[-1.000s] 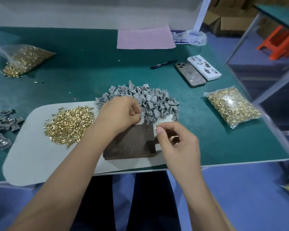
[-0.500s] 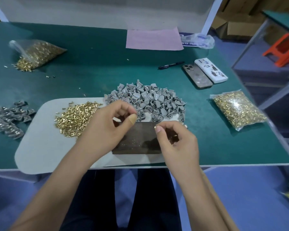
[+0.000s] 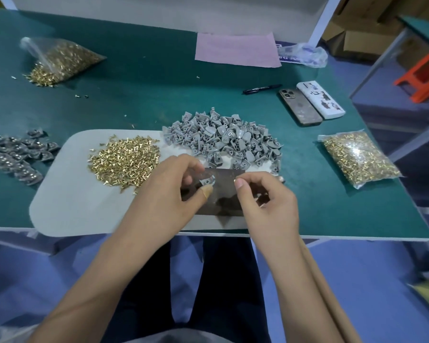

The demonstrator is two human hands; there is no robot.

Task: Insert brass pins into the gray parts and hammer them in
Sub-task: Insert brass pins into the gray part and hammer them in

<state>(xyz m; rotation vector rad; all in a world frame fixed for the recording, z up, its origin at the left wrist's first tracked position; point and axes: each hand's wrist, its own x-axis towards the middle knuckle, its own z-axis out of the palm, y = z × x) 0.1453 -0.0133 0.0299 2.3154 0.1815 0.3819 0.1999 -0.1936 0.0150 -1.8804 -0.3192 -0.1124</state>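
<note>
My left hand (image 3: 170,194) pinches one small gray part (image 3: 207,181) between thumb and fingers, just above the dark brown block (image 3: 223,191). To its right, my right hand (image 3: 263,199) pinches a tiny brass pin (image 3: 235,180) at the fingertips, a short gap from the part. Its curled fingers also hide something metallic that I cannot make out. A heap of gray parts (image 3: 223,139) lies behind the block. Loose brass pins (image 3: 124,160) are piled on the light gray mat (image 3: 79,194) to the left.
Gray parts with pins in them (image 3: 18,154) lie at the left of the green table (image 3: 146,95). Bags of brass pins sit at back left (image 3: 60,58) and at right (image 3: 359,158). Two phones (image 3: 311,102), a pen (image 3: 261,89) and a pink sheet (image 3: 235,49) lie behind.
My left hand drew back from the gray heap with one part and now holds it over the block. My right hand stayed by the block, with the pin now showing at its fingertips.
</note>
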